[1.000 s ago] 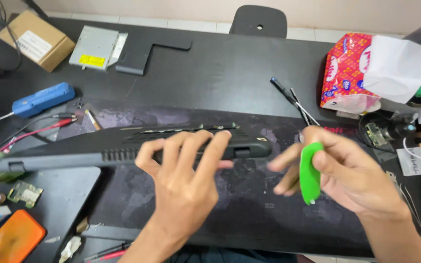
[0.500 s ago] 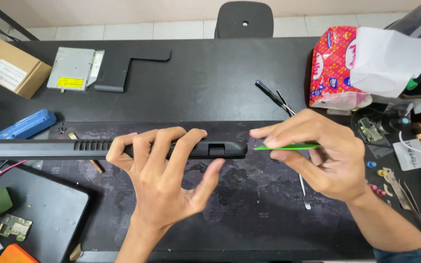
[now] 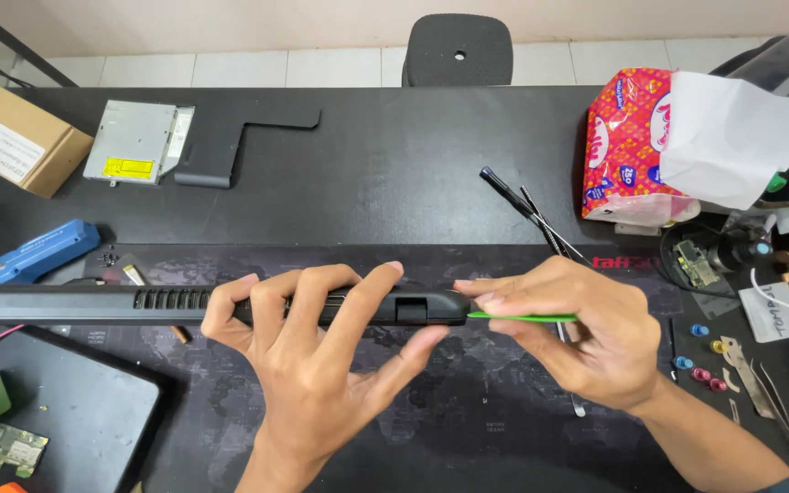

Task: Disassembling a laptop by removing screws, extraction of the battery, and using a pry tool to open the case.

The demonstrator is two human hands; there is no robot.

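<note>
The left hand [image 3: 321,365] comes up from six o'clock, palm down, its forearm rising from the bottom edge. Its fingers [image 3: 271,301] spread and curl toward twelve o'clock, the thumb stretched toward three o'clock. The right hand [image 3: 577,342] enters from five o'clock, its forearm slanting in, fingertips pinched together and pointing toward nine o'clock.

A wide black counter [image 3: 413,173] fills most of the view, its surface matte and evenly lit by soft light with only faint shadows. A dark mat [image 3: 486,411] printed with a pale map pattern covers the near part. Beyond the far edge stands a black office chair [image 3: 458,50], its backrest pushed up close to the counter. Behind it the floor [image 3: 321,68] is laid with pale square tiles, meeting a plain beige wall [image 3: 276,23].
</note>
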